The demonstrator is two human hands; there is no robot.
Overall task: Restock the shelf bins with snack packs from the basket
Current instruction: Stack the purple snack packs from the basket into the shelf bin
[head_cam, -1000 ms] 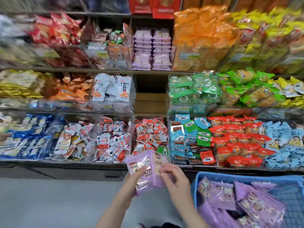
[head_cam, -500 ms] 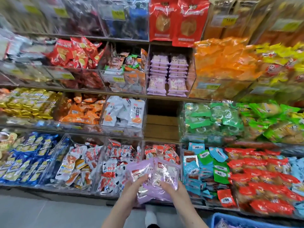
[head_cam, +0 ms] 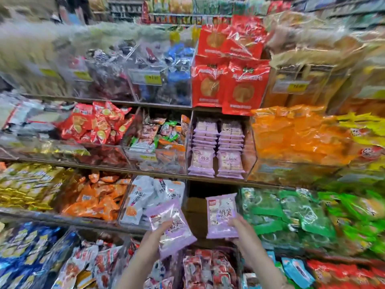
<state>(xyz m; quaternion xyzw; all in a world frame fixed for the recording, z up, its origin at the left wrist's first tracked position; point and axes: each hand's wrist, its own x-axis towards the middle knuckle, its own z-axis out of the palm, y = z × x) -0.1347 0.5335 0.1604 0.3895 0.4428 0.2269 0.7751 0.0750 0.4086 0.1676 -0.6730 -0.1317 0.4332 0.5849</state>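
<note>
Only the person's two arms show, entering at the bottom edge of the picture. The left hand (head_cam: 155, 236) and the right hand (head_cam: 242, 231) are bare. The left forearm (head_cam: 135, 272) and the right forearm (head_cam: 264, 272) are bare as well, down to where the picture cuts them off. Both arms look slim and smooth. Blur softens the fingers, so the nails cannot be made out.

Tiered shelving (head_cam: 116, 101) fills the view, its dark boards running from nine to three o'clock. Yellow price tags (head_cam: 153, 79) hang at eleven and two o'clock. At twelve o'clock, beyond the top tier, a farther aisle rack (head_cam: 125, 9) stands in even light, blurred.
</note>
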